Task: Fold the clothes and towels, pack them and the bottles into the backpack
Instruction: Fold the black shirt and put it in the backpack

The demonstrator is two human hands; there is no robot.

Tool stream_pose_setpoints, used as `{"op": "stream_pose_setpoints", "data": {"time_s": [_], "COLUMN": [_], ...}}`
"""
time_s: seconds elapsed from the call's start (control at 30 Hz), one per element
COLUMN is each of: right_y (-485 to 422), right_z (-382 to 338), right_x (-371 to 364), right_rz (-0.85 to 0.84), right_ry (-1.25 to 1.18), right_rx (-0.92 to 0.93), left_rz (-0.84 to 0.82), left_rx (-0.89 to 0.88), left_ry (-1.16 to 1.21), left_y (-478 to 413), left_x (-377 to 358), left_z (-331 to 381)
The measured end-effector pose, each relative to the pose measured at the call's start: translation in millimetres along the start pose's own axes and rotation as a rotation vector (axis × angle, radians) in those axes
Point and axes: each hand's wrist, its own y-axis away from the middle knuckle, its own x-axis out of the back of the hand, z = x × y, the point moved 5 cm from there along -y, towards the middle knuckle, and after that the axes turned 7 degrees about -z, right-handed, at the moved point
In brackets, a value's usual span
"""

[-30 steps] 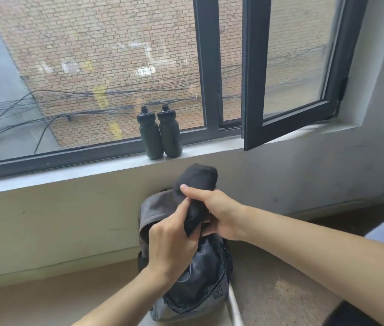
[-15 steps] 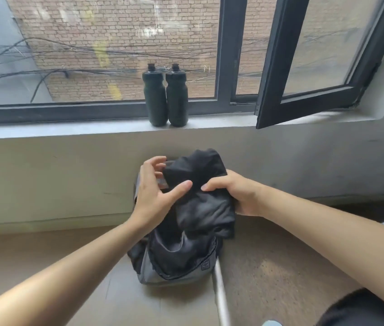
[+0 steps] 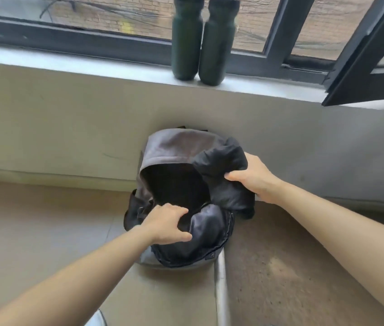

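My left hand (image 3: 166, 225) had come off the cloth since half a second before and dropped to the near rim of the backpack (image 3: 179, 147). Its fingers (image 3: 178, 211) curled over the lip and pulled the mouth wide, so the dark inside showed. Above the backpack, the two dark bottles (image 3: 187, 38) stood touching on the windowsill (image 3: 92, 64), not yet packed. The folded black garment (image 3: 224, 165) had shifted to the backpack's right edge, partly over the opening but not inside. My right hand (image 3: 253, 178) alone gripped it, thumb on top, the other fingers hidden beneath. I judged the bag ready to take the garment.
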Motion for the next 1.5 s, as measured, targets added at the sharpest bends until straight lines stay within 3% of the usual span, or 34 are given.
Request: {"op": "stream_pose_setpoints", "data": {"time_s": [0.1, 0.3, 0.5, 0.67, 0.77, 0.9, 1.0, 1.1, 1.33, 1.5], "right_y": [-17, -44, -83, -89, -63, -27, -23, -25, -40, -64], "right_z": [16, 37, 40, 45, 60, 86, 117, 143, 146, 149], "right_x": [-18, -60, -63, -76, -100, -145, -174, -182, -178, -187], "right_rz": [-0.014, -0.021, 0.143, 0.142, 0.05, -0.037, -0.162, -0.348, -0.324, -0.27], "right_ry": [0.102, 0.341, 0.395, 0.428, 0.456, 0.879, 1.165, 1.219, 1.325, 1.273], "right_rx": [0.049, 0.194, 0.184, 0.16, 0.267, 0.486, 0.248, -0.031, -0.058, -0.087], "left_rz": [-0.077, 0.091, 0.171, 0.253, 0.388, 0.532, 0.566, 0.545, 0.581, 0.658], "left_rx": [-0.017, -0.105, -0.363, -0.5, -0.545, -0.543, -0.536, -0.525, -0.473, -0.514], "left_ry": [-0.162, -0.467, -0.599, -0.624, -0.602, -0.513, -0.479, -0.459, -0.398, -0.383], "left_y": [-24, -30, 0, 14, 23, 30, 33, 32, 26, 34], "left_x": [-42, -75, -106, -117, -110, -100, -101, -110, -117, -110], "left_z": [2, 13, 18, 10, 8, 14, 17, 13, 5, 12]}}
